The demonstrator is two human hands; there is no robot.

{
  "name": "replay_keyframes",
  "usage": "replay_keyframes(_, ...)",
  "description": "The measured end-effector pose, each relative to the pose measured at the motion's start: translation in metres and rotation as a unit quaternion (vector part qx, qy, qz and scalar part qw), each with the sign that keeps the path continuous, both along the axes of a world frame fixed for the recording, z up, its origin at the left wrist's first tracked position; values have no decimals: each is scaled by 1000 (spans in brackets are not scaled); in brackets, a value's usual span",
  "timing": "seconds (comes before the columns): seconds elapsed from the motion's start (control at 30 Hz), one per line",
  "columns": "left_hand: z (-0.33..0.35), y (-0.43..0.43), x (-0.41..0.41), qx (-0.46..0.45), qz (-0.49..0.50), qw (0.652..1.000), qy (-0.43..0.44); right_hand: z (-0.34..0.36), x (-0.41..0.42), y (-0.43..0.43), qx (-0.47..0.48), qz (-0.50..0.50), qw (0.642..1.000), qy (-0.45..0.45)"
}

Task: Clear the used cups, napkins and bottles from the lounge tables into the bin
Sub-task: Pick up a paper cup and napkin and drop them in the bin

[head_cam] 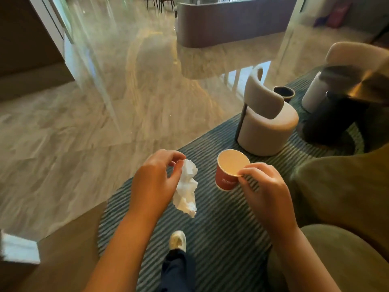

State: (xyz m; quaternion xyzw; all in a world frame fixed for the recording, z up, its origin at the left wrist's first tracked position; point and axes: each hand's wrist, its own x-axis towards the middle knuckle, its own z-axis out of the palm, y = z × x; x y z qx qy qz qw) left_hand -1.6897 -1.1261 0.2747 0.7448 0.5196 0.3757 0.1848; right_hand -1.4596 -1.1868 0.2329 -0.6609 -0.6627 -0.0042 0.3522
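My left hand (156, 178) pinches a crumpled white napkin (187, 187) that dangles from its fingertips over the striped carpet. My right hand (265, 186) grips a red paper cup (226, 175) by its rim, thumb inside the pale lining; the cup looks empty and tilts slightly. A small dark round bin (284, 92) stands on the carpet ahead to the right, behind a chair, well beyond both hands.
A cream tub chair (267, 127) stands between me and the bin. A dark round table (349, 98) with a thick pedestal is at the right, an olive sofa (341, 197) beside my right arm. Polished marble floor (84, 123) spreads left. My foot (177, 241) is on the carpet.
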Motion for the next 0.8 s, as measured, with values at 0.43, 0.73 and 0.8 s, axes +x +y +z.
replay_keyframes(0.43,0,348,52,2,-51,999,-18,10,41,309,-9,-87,996,-3)
replay_keyframes(0.73,-14,547,174,10,-116,993,6,-28,150,465,-57,-211,975,41)
replay_keyframes(0.8,-14,591,203,8,-117,993,17,-29,183,513,-50,-216,974,50)
